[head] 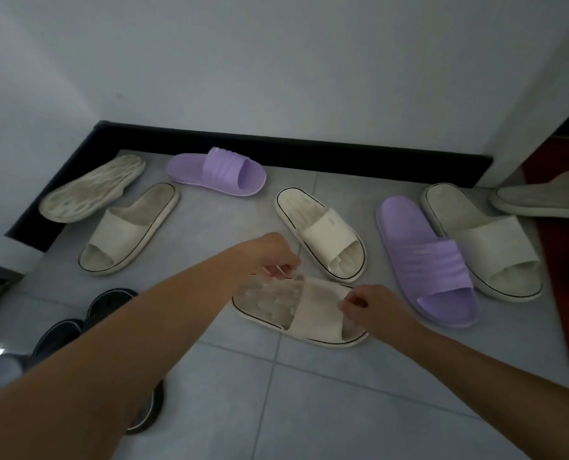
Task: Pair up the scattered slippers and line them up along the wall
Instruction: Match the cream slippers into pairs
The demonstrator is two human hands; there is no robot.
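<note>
8 light slippers counted on the tiled floor (309, 393): 6 cream, 2 purple. dark ones are also seen at lower left.

held cream slipper (299, 308) is lying crosswise at centre, sole down, well apart from the wall (276, 78). it is taken at two points. left hand (273, 254) is curled over the heel-end rim, fingers (276, 270) bent onto it. right hand (369, 305) is pinching the strap edge. this zone is motion-blurred, so how firm the hold is cannot be told.

other cream, 5:
- flipped cream slipper (92, 189), sole up, against the black skirting (309, 151) in the left corner
- left cream slipper (129, 229), just beside the flipped one
- centre cream slipper (321, 234), just beyond the held one
- right cream slipper (482, 240), touching a purple one
- far cream slipper (542, 199), on the red mat (568, 293), cut by the frame edge

purple, 2:
- back purple slipper (216, 171), near the skirting
- front purple slipper (429, 260), between the centre and right cream ones

dark slippers (110, 303): at least 2, partly hidden by the left forearm. exact count cannot be told.
</note>
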